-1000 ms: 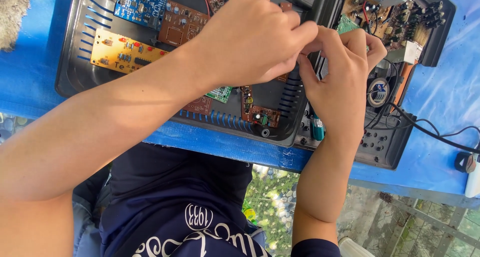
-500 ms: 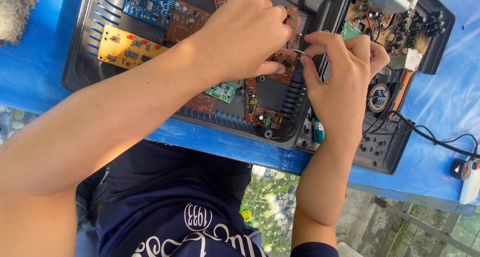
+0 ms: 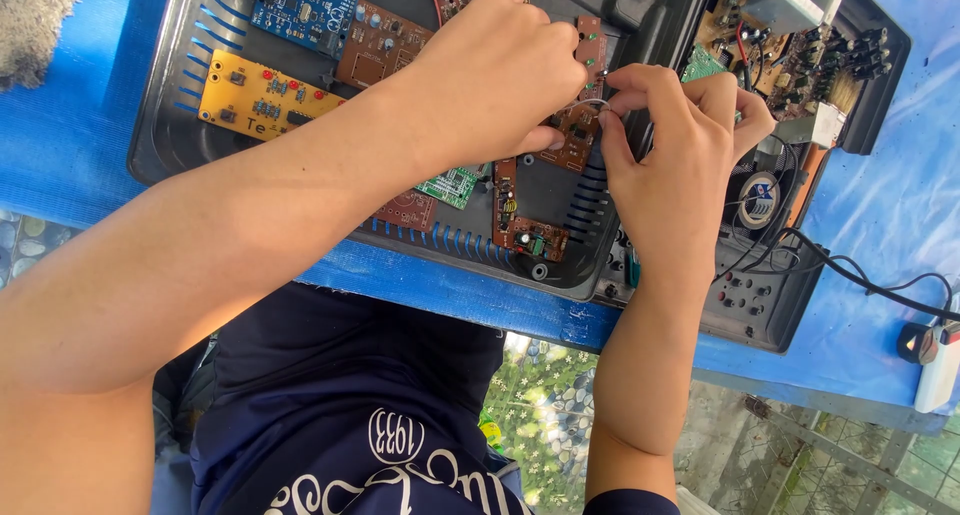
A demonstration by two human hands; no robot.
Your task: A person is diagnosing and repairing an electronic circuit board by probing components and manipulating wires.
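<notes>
Boards, counted: at least six loose circuit boards in the black plastic casing [image 3: 170,95]. One blue board [image 3: 305,5], one yellow board [image 3: 255,100], one brown board at top [image 3: 380,45], one green board [image 3: 450,187] partly under the left forearm, one small brown board [image 3: 525,230] low in the middle, and one brown board in hand [image 3: 578,125].
Second casing: one open black electronics chassis [image 3: 770,295] at the right, just beside the first, with a crowded board [image 3: 790,45] and a round speaker part [image 3: 760,197] inside.
Cables: one black cable [image 3: 860,280] runs from the chassis to a white power strip [image 3: 940,365] at the right edge.
Left hand [image 3: 495,75]: knuckles up, fingers curled down over the upper part of the brown board in hand, thumb tucked under near its lower edge; it clamps that board.
Right hand [image 3: 670,165]: thumb and forefinger pressed together on a thin wire loop [image 3: 590,105] at the board's right edge, remaining fingers folded; exact contact with the board cannot be told.
Held board position: above the casing's middle right, between the two hands.
Forearms: both come in from the bottom, left one crossing the casing diagonally.
Surface: blue sheet-covered table [image 3: 60,145], front edge toward the person.
Surroundings: daylight; pebbled ground [image 3: 550,415] and greenery seen below the table edge; grey fuzzy object [image 3: 35,20] top left.
Clothing: dark navy shirt [image 3: 350,415] with white print.
</notes>
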